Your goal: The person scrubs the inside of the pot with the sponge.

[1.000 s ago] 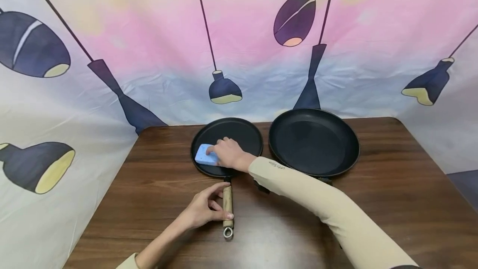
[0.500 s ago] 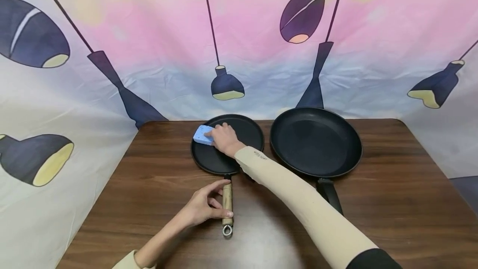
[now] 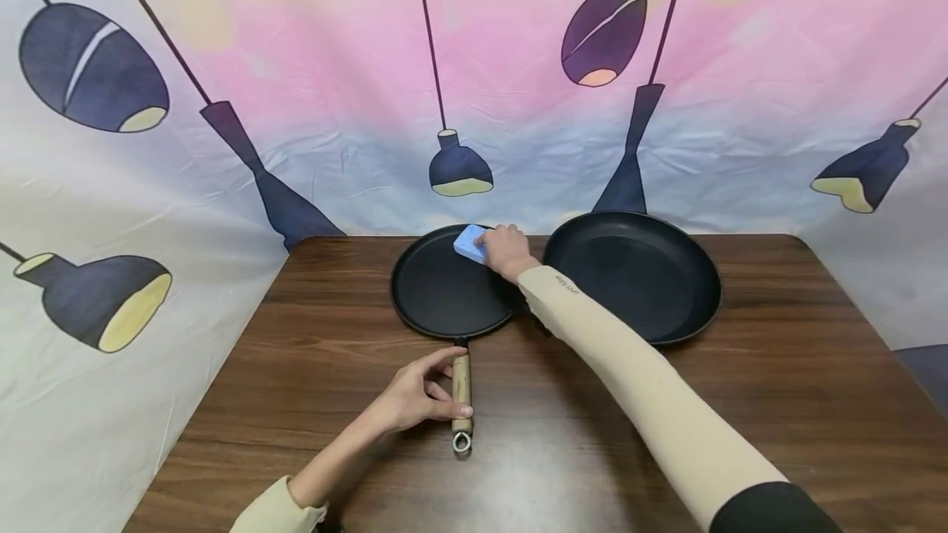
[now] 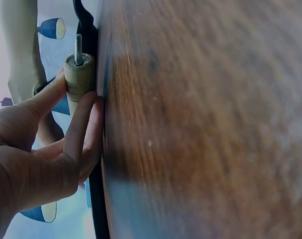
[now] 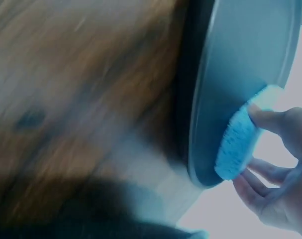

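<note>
Head view: small pan lies on desk, left hand pinching its handle; right hand pinches sponge near far rim. Sponge likely light, soft: best gripped by sides. Small pan likely stiff, heavier, slick: best held by handle.

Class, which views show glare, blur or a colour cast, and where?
Head: mostly sharp, pale glare on the table near the bottom edge; left wrist: table blurred, handle clearer; right wrist: table smeared, black pan tinted blue.
</note>
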`<state>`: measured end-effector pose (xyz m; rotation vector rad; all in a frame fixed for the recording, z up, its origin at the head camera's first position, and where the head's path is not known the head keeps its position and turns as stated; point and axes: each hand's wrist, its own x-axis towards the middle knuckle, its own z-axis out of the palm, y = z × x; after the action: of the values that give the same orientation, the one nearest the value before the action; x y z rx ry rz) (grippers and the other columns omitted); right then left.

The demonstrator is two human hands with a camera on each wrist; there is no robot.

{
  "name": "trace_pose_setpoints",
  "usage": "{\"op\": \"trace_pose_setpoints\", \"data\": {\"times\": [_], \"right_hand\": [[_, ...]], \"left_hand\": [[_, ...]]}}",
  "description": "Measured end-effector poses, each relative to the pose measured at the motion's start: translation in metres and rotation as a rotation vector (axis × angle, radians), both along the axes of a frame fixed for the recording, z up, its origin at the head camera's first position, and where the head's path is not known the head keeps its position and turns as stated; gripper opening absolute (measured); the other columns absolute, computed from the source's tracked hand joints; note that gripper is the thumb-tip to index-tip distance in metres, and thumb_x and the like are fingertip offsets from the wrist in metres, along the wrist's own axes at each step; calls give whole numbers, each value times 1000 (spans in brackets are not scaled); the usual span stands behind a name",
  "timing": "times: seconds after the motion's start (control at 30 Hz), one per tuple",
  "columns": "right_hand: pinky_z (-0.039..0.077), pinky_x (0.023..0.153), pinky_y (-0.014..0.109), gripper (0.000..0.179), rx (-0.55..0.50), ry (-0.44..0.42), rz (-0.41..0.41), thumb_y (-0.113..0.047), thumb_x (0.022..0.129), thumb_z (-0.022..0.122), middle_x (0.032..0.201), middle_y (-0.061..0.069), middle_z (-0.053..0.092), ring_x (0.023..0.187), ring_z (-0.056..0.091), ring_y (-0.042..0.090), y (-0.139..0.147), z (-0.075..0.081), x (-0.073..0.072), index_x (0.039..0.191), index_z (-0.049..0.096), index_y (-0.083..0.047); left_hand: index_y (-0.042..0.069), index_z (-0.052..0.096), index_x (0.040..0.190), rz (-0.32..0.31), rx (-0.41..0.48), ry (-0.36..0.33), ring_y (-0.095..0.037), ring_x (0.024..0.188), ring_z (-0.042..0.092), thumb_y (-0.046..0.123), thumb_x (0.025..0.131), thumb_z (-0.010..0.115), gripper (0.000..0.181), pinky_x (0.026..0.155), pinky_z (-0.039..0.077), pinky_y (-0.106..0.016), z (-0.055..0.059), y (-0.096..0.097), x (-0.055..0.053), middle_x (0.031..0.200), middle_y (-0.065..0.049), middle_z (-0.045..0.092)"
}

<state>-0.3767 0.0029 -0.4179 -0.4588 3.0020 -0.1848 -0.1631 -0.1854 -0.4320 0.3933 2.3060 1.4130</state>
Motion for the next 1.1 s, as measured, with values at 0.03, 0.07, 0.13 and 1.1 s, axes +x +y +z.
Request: {"op": "trace_pose_setpoints", "data": {"times": [0.03,0.07,0.13,1.1], "right_hand": [[54,100,47,43,0,-22,4,-21,102,66,141,13,62,120,58,36,4,2,1,144,60,-27],[53,101,48,44,5,-48,10,-22,101,67,141,14,60,121,57,37,6,4,2,144,60,-25],[52,102,49,46,33,-100,35,-24,99,69,142,17,56,123,55,38,10,8,6,144,57,-23],[51,98,41,39,-26,25,550,-29,95,75,126,6,66,108,59,27,-22,2,79,134,68,-27]], "left_hand": [[4,47,150,-1,-6,3,-13,77,70,10,79,89,82,69,55,-19,0,0,-1,124,-23,58],[4,47,150,-3,-9,4,-13,77,71,11,80,89,82,69,55,-19,-1,-1,-2,125,-23,58],[4,47,150,-8,-12,3,-12,76,70,11,80,88,81,70,54,-19,-1,-2,-3,125,-23,58],[4,46,149,-44,-15,-18,-11,76,69,12,80,89,82,67,55,-20,1,1,-5,122,-22,57]]}}
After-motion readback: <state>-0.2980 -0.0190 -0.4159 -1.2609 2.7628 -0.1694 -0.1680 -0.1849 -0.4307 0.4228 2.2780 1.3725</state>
